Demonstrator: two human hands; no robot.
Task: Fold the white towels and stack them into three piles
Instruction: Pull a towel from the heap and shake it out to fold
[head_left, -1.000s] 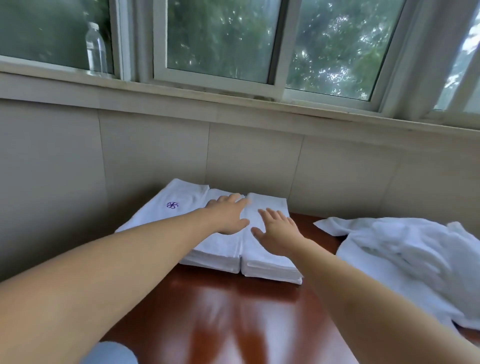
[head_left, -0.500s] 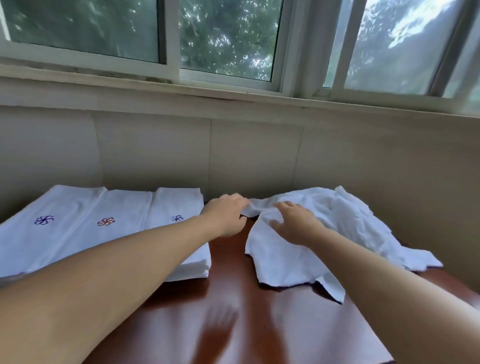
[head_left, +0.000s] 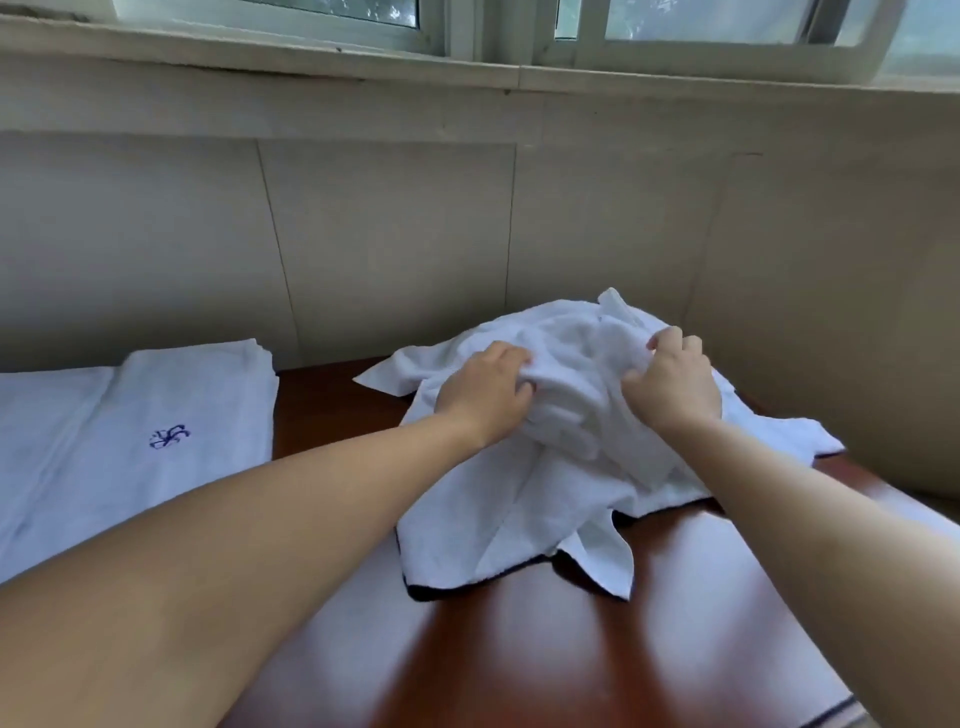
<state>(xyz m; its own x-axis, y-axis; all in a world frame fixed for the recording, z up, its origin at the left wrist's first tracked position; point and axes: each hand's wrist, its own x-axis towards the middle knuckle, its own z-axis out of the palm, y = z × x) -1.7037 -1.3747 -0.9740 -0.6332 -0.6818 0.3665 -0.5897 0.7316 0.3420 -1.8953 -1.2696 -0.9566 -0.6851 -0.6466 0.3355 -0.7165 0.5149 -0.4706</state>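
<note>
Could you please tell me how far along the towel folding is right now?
Done: folded towels lie flat at the left of the table. In hand: left hand and right hand both grip the crumpled heap. Left: that heap is unfolded, and the full three piles are not in view.

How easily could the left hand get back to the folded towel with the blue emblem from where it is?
Probably yes. The left hand grips the crumpled towels, so it would need to let go first. Bare table lies between it and the folded towel, with nothing visible in the way.
</note>
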